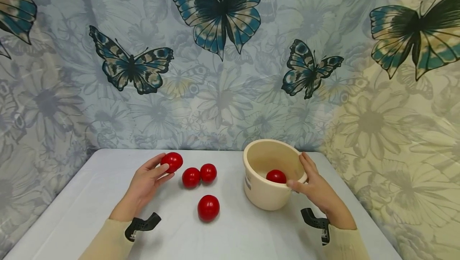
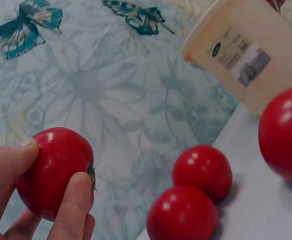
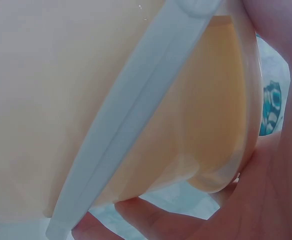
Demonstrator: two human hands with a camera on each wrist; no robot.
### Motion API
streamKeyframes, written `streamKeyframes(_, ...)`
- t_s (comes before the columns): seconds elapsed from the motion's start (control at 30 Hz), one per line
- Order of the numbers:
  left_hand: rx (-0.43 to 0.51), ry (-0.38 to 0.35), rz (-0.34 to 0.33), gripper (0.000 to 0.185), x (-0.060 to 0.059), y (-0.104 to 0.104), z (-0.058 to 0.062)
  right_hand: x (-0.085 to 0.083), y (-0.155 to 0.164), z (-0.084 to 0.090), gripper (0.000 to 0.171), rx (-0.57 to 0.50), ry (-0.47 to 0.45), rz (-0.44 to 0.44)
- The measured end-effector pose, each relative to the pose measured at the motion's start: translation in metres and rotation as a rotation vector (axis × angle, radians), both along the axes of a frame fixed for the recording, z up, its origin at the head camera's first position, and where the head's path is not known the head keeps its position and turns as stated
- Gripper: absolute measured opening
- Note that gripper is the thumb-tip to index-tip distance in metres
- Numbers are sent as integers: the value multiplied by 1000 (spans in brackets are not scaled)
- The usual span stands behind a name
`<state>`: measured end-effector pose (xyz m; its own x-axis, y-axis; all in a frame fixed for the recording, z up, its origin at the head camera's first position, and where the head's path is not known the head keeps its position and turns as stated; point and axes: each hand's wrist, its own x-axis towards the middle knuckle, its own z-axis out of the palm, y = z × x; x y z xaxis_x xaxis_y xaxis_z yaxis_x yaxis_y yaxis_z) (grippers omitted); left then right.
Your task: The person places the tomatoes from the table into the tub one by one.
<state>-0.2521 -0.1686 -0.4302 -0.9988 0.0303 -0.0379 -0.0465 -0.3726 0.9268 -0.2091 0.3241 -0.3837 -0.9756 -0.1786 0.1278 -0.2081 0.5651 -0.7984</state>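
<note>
My left hand (image 1: 162,167) holds a red tomato (image 1: 172,161) between thumb and fingers, just above the white table at centre left; the left wrist view shows that tomato (image 2: 53,172) pinched by the fingertips (image 2: 73,200). Two tomatoes (image 1: 191,177) (image 1: 208,173) lie touching right beside it, and a third (image 1: 208,208) sits nearer me. My right hand (image 1: 297,171) grips the right rim of a cream pot (image 1: 264,196), thumb on the outside wall, fingers over the edge. One tomato (image 1: 276,176) lies inside the pot. In the right wrist view only the pot wall (image 3: 61,100) and my palm (image 3: 271,200) show.
The white table (image 1: 90,196) is backed and flanked by a butterfly-and-flower printed cloth (image 1: 223,92) close behind the pot. A label sticks on the pot's left side (image 2: 238,55). Black wrist-camera mounts show at both sleeves.
</note>
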Motion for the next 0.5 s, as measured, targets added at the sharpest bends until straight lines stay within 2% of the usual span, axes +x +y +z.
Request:
streamKeyframes(0.33,-46,85,-77,57,-13,47,32,0,0,1,103,-4,-2,-11)
streamKeyframes(0.5,-56,127,-121,52,-13,72,48,0,0,-1,105,-12,9,-3)
